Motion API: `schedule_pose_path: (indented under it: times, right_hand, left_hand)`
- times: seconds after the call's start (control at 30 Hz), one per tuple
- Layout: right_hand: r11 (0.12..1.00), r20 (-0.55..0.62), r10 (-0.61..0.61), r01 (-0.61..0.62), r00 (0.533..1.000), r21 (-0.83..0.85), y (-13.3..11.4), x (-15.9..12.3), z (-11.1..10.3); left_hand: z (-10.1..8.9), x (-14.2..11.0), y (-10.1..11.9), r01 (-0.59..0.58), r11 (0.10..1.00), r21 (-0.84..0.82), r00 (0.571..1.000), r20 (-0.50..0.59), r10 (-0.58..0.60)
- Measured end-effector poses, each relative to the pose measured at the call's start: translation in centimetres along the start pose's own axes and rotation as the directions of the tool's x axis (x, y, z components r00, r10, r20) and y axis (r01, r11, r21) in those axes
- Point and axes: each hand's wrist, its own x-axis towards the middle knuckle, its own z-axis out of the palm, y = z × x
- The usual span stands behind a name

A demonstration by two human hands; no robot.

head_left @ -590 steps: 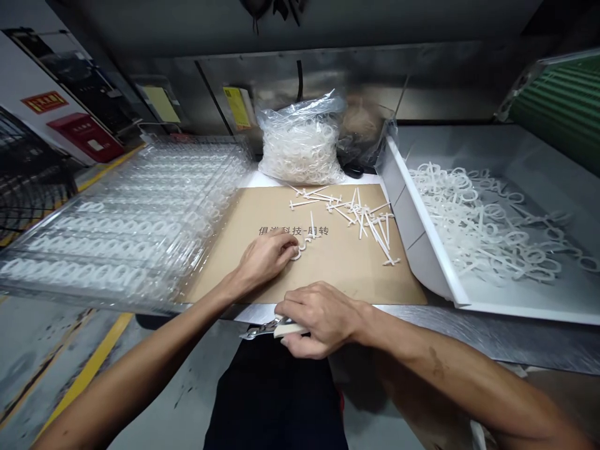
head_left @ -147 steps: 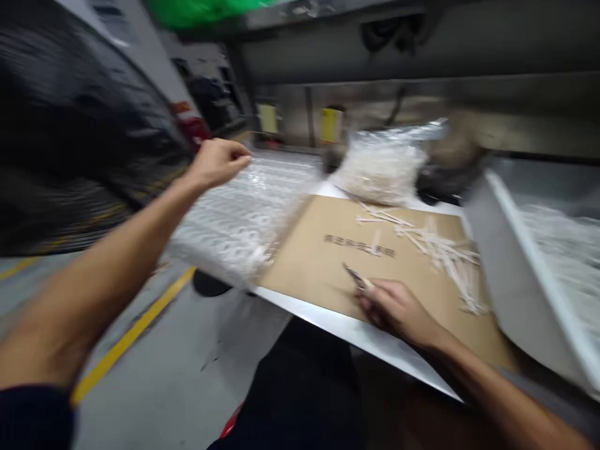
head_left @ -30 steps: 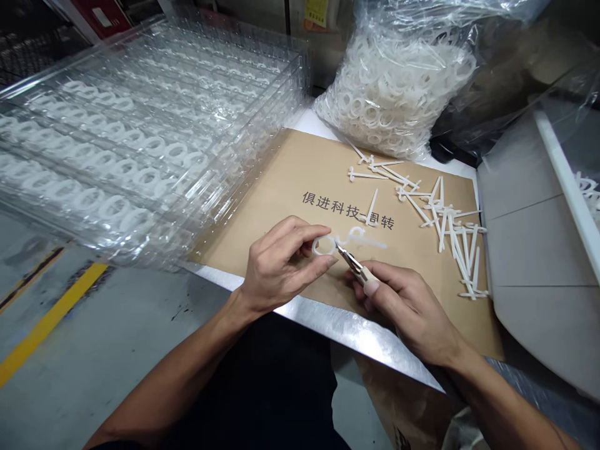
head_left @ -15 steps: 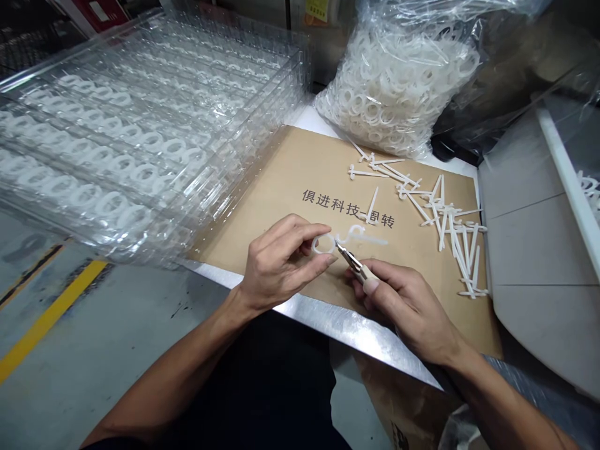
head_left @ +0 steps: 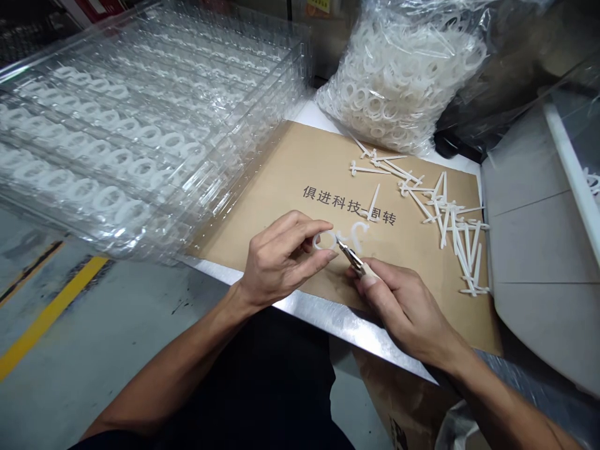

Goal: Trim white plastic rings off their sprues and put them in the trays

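Just a milky plastic ring (head_left: 315,241)

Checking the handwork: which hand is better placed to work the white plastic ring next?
Probably the right hand: it holds small nippers, tips at the ring, while the left hand grips that ring.

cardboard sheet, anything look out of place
The loose white plastic pieces lie jumbled on the right of the cardboard sheet, unlike the rings in rows in the clear trays. The ring piece in the left hand and the cutters in the right hand look normal.
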Motion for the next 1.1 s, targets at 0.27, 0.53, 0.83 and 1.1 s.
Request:
schedule_pose_path:
  times: [0.27, 0.53, 0.83, 1.1]
  right_hand:
    - [0.981, -0.006, 0.093, -0.091, 0.996, 0.174, 1.0, 0.2, 0.0]
    - [0.875, -0.009, 0.187, -0.162, 0.982, 0.456, 1.4, 0.2, 0.1]
    - [0.84, 0.031, 0.199, -0.187, 0.979, 0.509, 1.6, 0.1, 0.2]
    - [0.819, 0.037, 0.168, -0.16, 0.985, 0.551, 2.0, 0.1, 0.2]
  left_hand:
    - [0.0, -0.1, -0.3, 0.057, 0.997, -0.056, 0.998, -0.004, -0.057]
    - [-0.1, 0.0, -0.3, 0.061, 0.997, -0.05, 0.997, -0.042, -0.063]
    - [-0.2, -0.2, -0.3, 0.061, 0.994, -0.088, 0.995, -0.068, -0.067]
    - [0.0, -0.9, -0.5, 0.222, 0.933, -0.283, 0.972, -0.013, -0.235]
